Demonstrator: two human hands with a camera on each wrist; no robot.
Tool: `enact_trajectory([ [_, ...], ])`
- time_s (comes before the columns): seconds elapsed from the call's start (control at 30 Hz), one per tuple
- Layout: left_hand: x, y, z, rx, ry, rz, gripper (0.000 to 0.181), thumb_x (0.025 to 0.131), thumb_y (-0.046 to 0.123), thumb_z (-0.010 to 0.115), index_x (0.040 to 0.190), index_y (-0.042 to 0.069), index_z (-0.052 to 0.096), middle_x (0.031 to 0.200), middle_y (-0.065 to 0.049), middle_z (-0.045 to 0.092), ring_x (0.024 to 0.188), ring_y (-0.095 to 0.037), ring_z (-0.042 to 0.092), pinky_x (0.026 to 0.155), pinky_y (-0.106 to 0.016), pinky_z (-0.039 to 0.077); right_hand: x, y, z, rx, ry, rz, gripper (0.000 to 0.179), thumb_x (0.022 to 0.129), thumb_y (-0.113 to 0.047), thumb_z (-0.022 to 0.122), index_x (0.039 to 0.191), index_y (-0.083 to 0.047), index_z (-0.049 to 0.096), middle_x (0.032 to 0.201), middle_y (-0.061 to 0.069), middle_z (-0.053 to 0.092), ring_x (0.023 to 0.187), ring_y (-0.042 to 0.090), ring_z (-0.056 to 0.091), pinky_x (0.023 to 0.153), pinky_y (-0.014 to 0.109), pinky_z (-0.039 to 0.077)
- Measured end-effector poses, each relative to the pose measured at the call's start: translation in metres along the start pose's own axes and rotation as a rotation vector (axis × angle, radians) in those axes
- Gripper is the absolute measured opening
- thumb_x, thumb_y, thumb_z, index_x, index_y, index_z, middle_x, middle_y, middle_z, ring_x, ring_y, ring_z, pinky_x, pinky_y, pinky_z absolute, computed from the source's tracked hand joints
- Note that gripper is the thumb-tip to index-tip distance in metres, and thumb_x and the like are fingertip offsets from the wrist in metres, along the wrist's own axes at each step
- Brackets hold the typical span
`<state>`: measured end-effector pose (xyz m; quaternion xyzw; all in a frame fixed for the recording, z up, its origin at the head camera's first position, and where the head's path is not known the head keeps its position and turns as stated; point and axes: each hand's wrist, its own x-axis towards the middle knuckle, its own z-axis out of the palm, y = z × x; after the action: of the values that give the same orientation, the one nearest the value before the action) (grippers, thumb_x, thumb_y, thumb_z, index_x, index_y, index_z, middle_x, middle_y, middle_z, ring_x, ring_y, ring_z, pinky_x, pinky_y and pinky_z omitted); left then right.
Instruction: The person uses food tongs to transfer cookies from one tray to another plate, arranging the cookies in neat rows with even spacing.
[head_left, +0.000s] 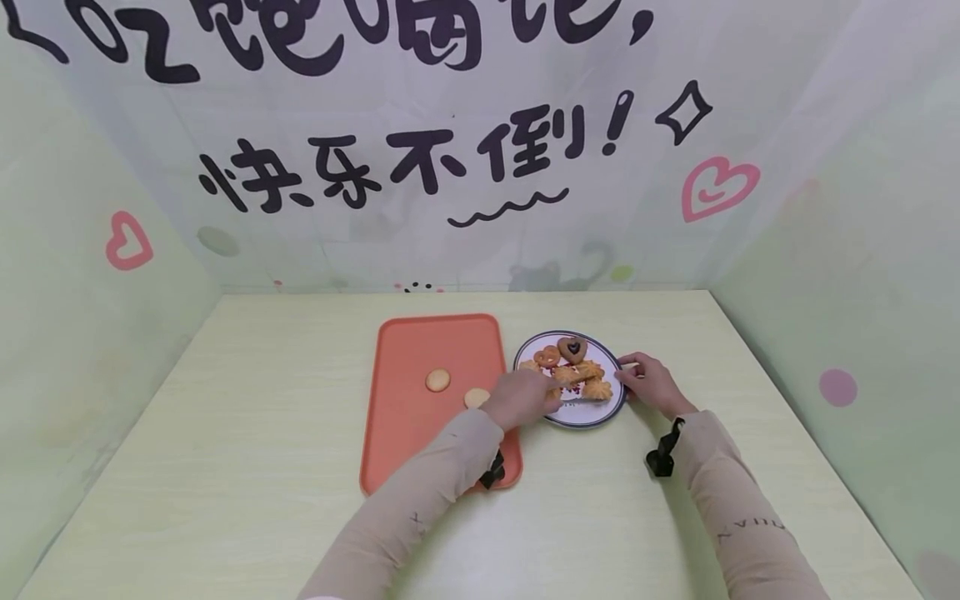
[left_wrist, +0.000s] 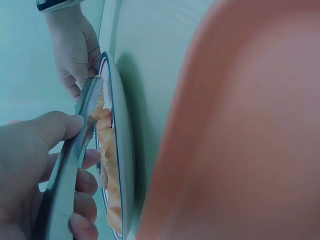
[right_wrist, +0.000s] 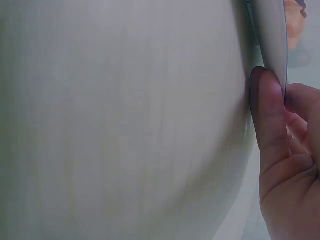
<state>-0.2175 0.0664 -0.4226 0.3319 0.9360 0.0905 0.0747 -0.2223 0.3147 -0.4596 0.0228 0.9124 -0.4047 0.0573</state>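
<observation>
A round white plate (head_left: 583,413) with a dark blue rim carries several cookies, among them a heart-shaped one (head_left: 572,350) with a dark centre and ridged piped cookies (head_left: 597,389). My left hand (head_left: 522,397) reaches over its left side and holds metal serrated tongs (left_wrist: 64,175). The tongs' tips are at a piped cookie (left_wrist: 103,121) on the plate; whether they pinch it I cannot tell. My right hand (head_left: 652,385) pinches the right edge of the plate, thumb and fingers on opposite faces of the rim in the right wrist view.
Left of the plate lies an orange rectangular tray (head_left: 408,442). One round cookie (head_left: 437,381) lies on it, and another (head_left: 476,398) sits beside my left hand. Printed cloth walls enclose the pale table (head_left: 247,433) at the back and both sides.
</observation>
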Motion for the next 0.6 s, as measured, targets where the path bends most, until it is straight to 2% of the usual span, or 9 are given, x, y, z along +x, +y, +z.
enact_trajectory([
  [0.07, 0.0, 0.001, 0.0009, -0.003, 0.006, 0.0, 0.033, 0.087, 0.041, 0.052, 0.113, 0.023, 0.063, 0.097, 0.004, 0.064, 0.081, -0.012, 0.057, 0.06, -0.028, 0.044, -0.0001, 0.0003, -0.0001, -0.002, 0.003, -0.006, 0.034, 0.09, -0.012, 0.052, 0.116, 0.007, 0.046, 0.076, 0.009, 0.056, 0.06, 0.013, 0.052, 0.055, 0.026, 0.042],
  [0.13, -0.0001, 0.002, 0.0018, -0.011, 0.021, 0.003, 0.028, 0.086, 0.04, 0.052, 0.096, 0.019, 0.067, 0.084, 0.005, 0.062, 0.073, -0.011, 0.054, 0.058, -0.027, 0.042, -0.0001, 0.0005, -0.0002, 0.001, 0.007, -0.008, 0.033, 0.089, -0.012, 0.053, 0.116, 0.007, 0.046, 0.075, 0.009, 0.057, 0.06, 0.013, 0.052, 0.055, 0.026, 0.042],
  [0.2, -0.0002, 0.0028, 0.0034, -0.028, 0.035, 0.007, 0.026, 0.086, 0.038, 0.052, 0.076, 0.016, 0.062, 0.068, 0.004, 0.054, 0.064, -0.011, 0.049, 0.054, -0.026, 0.037, -0.0002, 0.0005, -0.0004, 0.005, 0.006, -0.016, 0.034, 0.089, -0.012, 0.053, 0.116, 0.008, 0.046, 0.076, 0.009, 0.057, 0.06, 0.013, 0.053, 0.055, 0.026, 0.042],
  [0.27, -0.0005, 0.0036, 0.0047, -0.043, 0.047, 0.008, 0.031, 0.086, 0.038, 0.053, 0.063, 0.016, 0.049, 0.059, 0.004, 0.044, 0.058, -0.011, 0.043, 0.05, -0.026, 0.033, -0.0002, 0.0004, -0.0005, 0.012, 0.007, -0.015, 0.034, 0.089, -0.012, 0.053, 0.116, 0.008, 0.046, 0.076, 0.009, 0.057, 0.06, 0.013, 0.053, 0.055, 0.025, 0.042],
  [0.4, -0.0005, 0.0048, 0.0072, -0.045, 0.07, 0.006, 0.034, 0.086, 0.037, 0.053, 0.059, 0.018, 0.042, 0.055, 0.007, 0.038, 0.055, -0.009, 0.04, 0.048, -0.025, 0.031, -0.0001, 0.0004, -0.0006, 0.015, 0.003, -0.02, 0.034, 0.09, -0.012, 0.053, 0.116, 0.008, 0.045, 0.076, 0.009, 0.057, 0.06, 0.012, 0.053, 0.055, 0.025, 0.042],
  [0.6, 0.0019, 0.007, 0.0077, -0.022, 0.072, 0.004, 0.032, 0.086, 0.04, 0.053, 0.065, 0.017, 0.053, 0.057, 0.006, 0.045, 0.054, -0.009, 0.043, 0.047, -0.025, 0.033, 0.0005, 0.0016, -0.0009, 0.007, 0.005, -0.024, 0.034, 0.089, -0.012, 0.053, 0.116, 0.008, 0.046, 0.076, 0.009, 0.057, 0.06, 0.013, 0.053, 0.055, 0.026, 0.042],
])
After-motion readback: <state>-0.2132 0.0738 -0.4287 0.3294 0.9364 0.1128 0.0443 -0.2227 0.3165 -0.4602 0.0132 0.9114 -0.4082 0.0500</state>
